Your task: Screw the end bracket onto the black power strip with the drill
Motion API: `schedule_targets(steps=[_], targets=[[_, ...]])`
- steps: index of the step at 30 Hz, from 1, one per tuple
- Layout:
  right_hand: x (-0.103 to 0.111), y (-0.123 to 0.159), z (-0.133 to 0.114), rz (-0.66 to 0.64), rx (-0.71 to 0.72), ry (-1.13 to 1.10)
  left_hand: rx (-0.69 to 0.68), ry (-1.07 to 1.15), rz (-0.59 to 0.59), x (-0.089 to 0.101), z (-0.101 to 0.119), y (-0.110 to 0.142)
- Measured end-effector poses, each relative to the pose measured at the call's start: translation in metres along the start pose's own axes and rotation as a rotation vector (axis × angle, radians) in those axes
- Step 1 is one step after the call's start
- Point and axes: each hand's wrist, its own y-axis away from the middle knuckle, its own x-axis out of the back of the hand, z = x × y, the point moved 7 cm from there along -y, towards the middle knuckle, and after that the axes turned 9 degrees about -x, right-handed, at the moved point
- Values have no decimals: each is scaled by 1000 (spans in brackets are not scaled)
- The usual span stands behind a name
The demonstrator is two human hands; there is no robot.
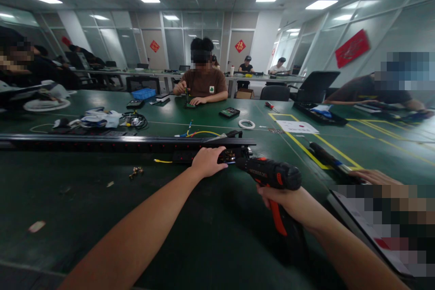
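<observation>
A long black metal rail (pixel 102 146) with a row of small red marks lies across the table. My left hand (pixel 207 162) grips its right-hand end, fingers over the top and thumb on the near side. Beside the thumb, small metal parts and wiring show in the open end section (pixel 231 156). My right hand (pixel 288 201) is wrapped round the handle of a black and orange cordless drill (pixel 272 173). The drill's nose points left at that end section; whether its tip touches anything is unclear. A yellow wire end (pixel 163 161) sticks out left of my left hand.
Small brass-coloured screws (pixel 136 172) lie on the green table. Behind the rail are cables (pixel 134 120), a tape roll (pixel 246 124) and a black tray (pixel 229 112). At right, a co-worker's hand (pixel 377 176) touches a dark screwdriver-like tool (pixel 328 156). Another person sits opposite.
</observation>
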Motion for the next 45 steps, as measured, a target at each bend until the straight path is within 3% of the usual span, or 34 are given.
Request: schedule_targets(steps=[45], targets=[[1,-1,1,-2,8,61,0,12,-3,-2,-1,0]])
